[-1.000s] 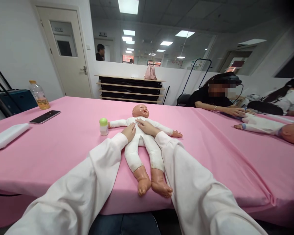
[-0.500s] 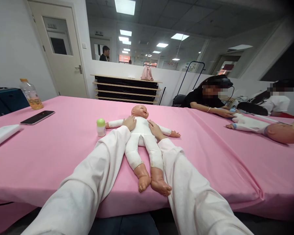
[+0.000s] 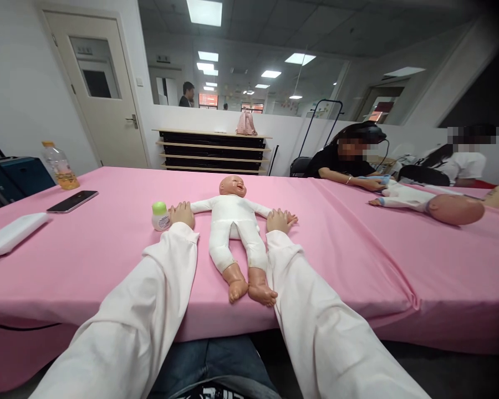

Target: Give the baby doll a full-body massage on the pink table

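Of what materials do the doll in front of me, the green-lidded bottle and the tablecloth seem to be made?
Doll: body apparently matte white cloth, slightly wrinkled; head probably vinyl, smooth and slightly shiny. Bottle: probably plastic, from its smooth, moulded shape. Tablecloth: smooth pink fabric with folds, fibre unclear.

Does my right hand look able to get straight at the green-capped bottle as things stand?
Probably not directly: the baby doll and your left hand lie between your right hand and the green-capped bottle.
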A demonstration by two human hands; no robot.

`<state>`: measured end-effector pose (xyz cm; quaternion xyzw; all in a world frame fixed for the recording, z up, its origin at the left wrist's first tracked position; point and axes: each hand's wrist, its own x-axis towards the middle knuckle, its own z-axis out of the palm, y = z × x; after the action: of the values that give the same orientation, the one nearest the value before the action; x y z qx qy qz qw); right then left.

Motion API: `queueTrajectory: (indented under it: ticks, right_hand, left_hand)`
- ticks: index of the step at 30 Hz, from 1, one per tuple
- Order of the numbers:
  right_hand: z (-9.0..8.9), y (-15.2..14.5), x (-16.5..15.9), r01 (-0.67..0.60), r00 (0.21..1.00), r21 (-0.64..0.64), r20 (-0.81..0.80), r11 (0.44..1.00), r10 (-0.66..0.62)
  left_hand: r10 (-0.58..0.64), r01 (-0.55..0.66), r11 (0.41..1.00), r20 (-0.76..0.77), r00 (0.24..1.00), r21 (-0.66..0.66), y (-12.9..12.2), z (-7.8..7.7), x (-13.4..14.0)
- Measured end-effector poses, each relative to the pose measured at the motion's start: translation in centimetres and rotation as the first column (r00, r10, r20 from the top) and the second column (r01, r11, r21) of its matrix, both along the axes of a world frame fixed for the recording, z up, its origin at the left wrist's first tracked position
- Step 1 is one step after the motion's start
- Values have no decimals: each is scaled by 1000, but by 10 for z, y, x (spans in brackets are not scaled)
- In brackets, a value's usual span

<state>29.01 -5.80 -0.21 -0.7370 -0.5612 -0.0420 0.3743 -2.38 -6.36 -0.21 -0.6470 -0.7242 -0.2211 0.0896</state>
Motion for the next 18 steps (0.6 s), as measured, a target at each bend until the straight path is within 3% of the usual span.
queueTrajectory:
  ticks: [4, 7, 9, 11, 15, 18]
  right_hand:
    - [-2, 2, -14, -218, 926, 63, -302, 974, 227]
    - [-5, 0, -36, -530, 762, 95, -384, 843, 522]
    - [-6, -4, -49, -668, 665, 64, -396, 742, 633]
    - [-4, -10, -57, -726, 628, 25, -383, 688, 677]
    - [7, -25, -61, -780, 598, 16, -276, 625, 753]
    - [21, -38, -66, -849, 526, -52, -176, 525, 832]
  left_hand:
    - [-18, 23, 1000, 223, 975, -20, -13, 2, 10]
    - [-189, 188, 981, 429, 883, 44, -25, 1, 28]
    - [-361, 361, 927, 511, 780, 104, -35, 0, 42]
    - [-471, 496, 861, 543, 696, 111, -44, -1, 52]
    - [-481, 567, 822, 586, 652, 45, -52, 2, 58]
    - [-461, 557, 830, 603, 651, 33, -48, 5, 55]
